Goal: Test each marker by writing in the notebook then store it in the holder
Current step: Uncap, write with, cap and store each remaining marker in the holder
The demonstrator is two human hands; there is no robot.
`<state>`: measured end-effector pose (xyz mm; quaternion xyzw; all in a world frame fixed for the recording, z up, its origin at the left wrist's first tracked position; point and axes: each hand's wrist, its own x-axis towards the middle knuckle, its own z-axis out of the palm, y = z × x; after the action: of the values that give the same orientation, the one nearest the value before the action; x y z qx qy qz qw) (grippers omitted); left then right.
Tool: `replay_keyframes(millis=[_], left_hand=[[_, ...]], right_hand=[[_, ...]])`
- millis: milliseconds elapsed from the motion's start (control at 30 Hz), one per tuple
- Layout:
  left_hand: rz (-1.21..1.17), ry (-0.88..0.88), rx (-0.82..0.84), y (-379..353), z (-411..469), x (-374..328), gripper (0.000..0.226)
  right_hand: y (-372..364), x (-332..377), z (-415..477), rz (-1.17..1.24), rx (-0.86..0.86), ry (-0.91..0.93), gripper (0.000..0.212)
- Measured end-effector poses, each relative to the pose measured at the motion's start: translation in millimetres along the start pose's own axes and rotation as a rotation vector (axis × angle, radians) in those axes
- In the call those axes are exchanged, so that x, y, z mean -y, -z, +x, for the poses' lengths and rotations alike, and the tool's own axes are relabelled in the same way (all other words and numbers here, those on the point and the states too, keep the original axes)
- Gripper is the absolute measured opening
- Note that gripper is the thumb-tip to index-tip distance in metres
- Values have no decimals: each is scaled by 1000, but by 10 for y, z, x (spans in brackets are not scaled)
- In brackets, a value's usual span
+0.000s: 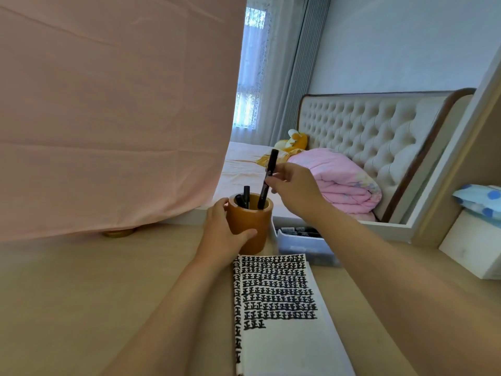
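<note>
A large pale pink cloth sheet (108, 118) is hung over the left of the view, its lower edge draped onto a light wooden desk (67, 294). Behind the desk a cream tufted headboard (366, 137) is seen, with a folded pink quilt (339, 183) laid against it. An open white notebook (279, 308) is laid flat on the desk, the upper part of its page filled with rows of thick black marks. Just beyond its top right corner a translucent plastic box (303, 245) is set, partly hidden by the right forearm.

A brown cylindrical wooden holder (250, 226) is stood upright just beyond the notebook's top edge. It is gripped by the left hand (219, 234), the thumb pressed across its near wall and the fingers curled round its far side. A slim black marker (268, 180) is pinched mid-barrel between the thumb and fingertips of the right hand (295, 188); it is tilted, its lower end inside the holder's mouth. Two more black markers (244, 198) are leant inside the holder.
</note>
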<state>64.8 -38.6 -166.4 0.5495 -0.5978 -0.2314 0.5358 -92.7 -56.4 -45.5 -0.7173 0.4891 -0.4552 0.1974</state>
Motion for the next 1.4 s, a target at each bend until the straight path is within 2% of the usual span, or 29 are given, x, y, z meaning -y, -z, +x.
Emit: replay_keyframes(millis=[100,267,333,433,533,667,900,1067,1200,1333,1400], left_hand=[[-32,-3,17,-3,51,67,87],[-74,1,51,27,98,101,82],[-59,-11,68,27,94,92,81],[-19,-52,78,0,68,67,78],[-26,-50,97,-52,50,52,79],[-15,-43,72,-91,31,63,80],[28,-52,26,-131,23,59,80],[45,-54,2,-136,29,66,82],[77,-42,-9,-128,9,47,84],[155,-47,-48,-66,-28,-57,92],[162,-93,-124,-33,-58,-156,88]], right_hand=[[-180,-81,131,-150,103,14,25],[-248,-257,189,-351,292,17,27],[-167,-302,181,-318,288,50,33],[51,-421,162,-259,187,67,21],[258,-620,99,-392,276,-34,14],[349,-856,16,-728,462,-159,23],[258,-972,141,-885,554,-220,36],[192,-1049,224,-959,545,-207,24],[260,-1003,196,-939,546,-194,23],[430,-814,77,-893,450,-154,23],[508,-709,-43,-813,378,-124,25]])
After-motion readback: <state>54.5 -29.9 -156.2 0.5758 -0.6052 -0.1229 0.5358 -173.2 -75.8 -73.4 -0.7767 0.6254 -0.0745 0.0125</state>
